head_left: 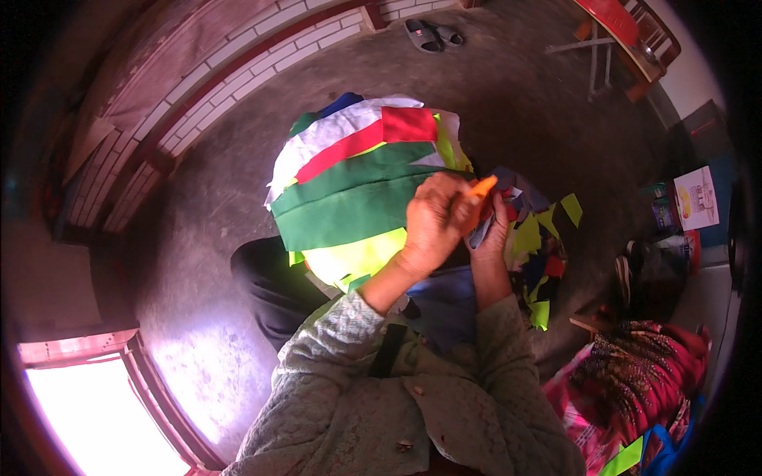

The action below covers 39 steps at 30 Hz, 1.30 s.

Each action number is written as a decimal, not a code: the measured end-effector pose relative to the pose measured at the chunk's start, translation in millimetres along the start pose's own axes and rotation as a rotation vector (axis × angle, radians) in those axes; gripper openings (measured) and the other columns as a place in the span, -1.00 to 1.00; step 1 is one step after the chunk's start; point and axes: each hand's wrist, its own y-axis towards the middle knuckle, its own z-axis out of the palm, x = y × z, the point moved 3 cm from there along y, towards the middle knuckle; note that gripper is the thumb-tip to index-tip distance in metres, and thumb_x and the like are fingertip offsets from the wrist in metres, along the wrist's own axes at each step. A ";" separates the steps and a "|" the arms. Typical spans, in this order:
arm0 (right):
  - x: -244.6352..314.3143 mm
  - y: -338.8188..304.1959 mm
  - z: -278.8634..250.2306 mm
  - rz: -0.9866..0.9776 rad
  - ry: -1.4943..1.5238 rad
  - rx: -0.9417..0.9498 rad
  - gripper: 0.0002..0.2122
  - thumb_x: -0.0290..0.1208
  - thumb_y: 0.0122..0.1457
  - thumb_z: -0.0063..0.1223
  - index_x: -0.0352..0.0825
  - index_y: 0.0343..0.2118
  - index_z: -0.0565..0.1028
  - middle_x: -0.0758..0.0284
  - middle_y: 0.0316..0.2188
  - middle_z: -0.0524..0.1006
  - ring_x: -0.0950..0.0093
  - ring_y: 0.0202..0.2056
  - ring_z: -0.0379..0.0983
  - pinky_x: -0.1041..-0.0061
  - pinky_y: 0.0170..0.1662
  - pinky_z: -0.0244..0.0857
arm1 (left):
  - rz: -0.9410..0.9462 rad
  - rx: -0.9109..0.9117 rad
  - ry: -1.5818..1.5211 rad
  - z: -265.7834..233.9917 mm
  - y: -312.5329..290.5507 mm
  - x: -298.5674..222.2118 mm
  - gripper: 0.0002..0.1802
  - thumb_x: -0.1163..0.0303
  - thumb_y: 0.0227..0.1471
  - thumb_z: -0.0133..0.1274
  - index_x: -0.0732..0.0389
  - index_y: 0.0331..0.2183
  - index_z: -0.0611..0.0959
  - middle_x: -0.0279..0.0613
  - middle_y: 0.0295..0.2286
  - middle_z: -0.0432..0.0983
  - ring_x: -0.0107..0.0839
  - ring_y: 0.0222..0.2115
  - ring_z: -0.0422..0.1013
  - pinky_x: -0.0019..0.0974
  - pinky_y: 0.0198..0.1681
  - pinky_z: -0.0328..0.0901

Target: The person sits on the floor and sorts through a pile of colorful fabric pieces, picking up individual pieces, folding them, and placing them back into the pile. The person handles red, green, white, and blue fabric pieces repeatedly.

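My left hand [432, 222] is closed, its fingers pinched at a bright orange piece [482, 187] with a pointed end; I cannot make out whether it is cloth or a tool's handle. Close beside it, my right hand [494, 232] is closed on a grey-blue cloth piece [479, 233], partly hidden by the fingers. To the left, a pile of cloth pieces [349, 202] in green, white, red and neon yellow lies in front of me, over my bent leg. More grey cloth [520, 189] shows just beyond my right hand.
Neon yellow and red scraps [540, 270] are scattered at the right. Slippers [432, 36] lie on the floor at the far side. A red-topped table [615, 28] stands far right, a white box [696, 198] below it. Patterned red fabric [635, 377] is piled at the near right.
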 end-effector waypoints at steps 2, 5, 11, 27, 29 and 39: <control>-2.5 -0.3 7.2 0.031 0.033 -0.032 -0.62 -0.24 0.14 0.02 -0.31 -0.02 0.38 0.25 -0.08 0.48 0.34 -0.05 0.41 0.31 0.01 0.30 | -0.243 -0.027 -0.366 -9.2 1.4 4.5 -0.94 0.51 0.05 0.06 0.23 -0.38 0.50 -0.36 -0.40 0.45 -0.59 -0.34 0.33 -0.48 -0.22 0.24; -0.3 -1.7 12.5 0.133 0.100 0.003 -0.66 -0.24 0.15 0.00 -0.33 -0.07 0.41 0.23 -0.12 0.49 0.36 -0.14 0.45 0.38 -0.20 0.41 | -0.286 -0.157 -0.601 -31.9 11.2 4.5 -0.96 0.45 0.11 0.01 0.15 -0.33 0.48 -0.44 -0.39 0.45 -0.65 -0.37 0.30 -0.54 -0.27 0.21; -3.0 1.0 5.2 0.109 0.135 0.060 -0.73 -0.29 0.17 -0.02 -0.29 -0.11 0.42 0.23 -0.25 0.48 0.46 -0.33 0.44 0.50 -0.44 0.37 | -0.403 -0.201 -0.668 -62.3 19.1 10.9 -0.87 0.34 0.20 -0.12 0.20 -0.27 0.39 -0.05 -0.34 0.55 -0.39 -0.30 0.47 -0.36 -0.20 0.35; -1.5 2.6 4.8 0.135 0.166 0.132 -0.78 -0.31 0.21 -0.07 -0.26 -0.12 0.37 0.25 -0.36 0.41 0.54 -0.44 0.33 0.56 -0.47 0.24 | -0.413 -0.226 -0.989 -54.6 82.3 4.4 -0.86 0.45 0.20 -0.25 0.27 -0.20 0.34 0.09 -0.21 0.48 -0.17 -0.18 0.42 -0.18 -0.04 0.27; -3.6 3.7 5.3 0.138 0.176 0.153 -0.78 -0.31 0.21 -0.08 -0.25 -0.12 0.38 0.25 -0.36 0.41 0.54 -0.45 0.33 0.56 -0.47 0.24 | -0.484 -0.293 -0.852 -65.6 74.5 27.0 -0.82 0.49 0.15 -0.19 0.26 -0.17 0.33 0.03 -0.18 0.46 -0.22 -0.17 0.40 -0.20 -0.08 0.28; -4.4 3.2 7.0 0.157 0.221 0.151 -0.76 -0.30 0.21 -0.08 -0.31 -0.13 0.37 0.25 -0.37 0.39 0.54 -0.45 0.33 0.58 -0.49 0.25 | -0.150 -0.512 -0.190 -91.3 51.9 23.8 -0.63 0.56 0.02 -0.06 0.28 -0.08 0.33 -0.05 -0.05 0.35 -0.25 -0.01 0.28 -0.21 0.05 0.16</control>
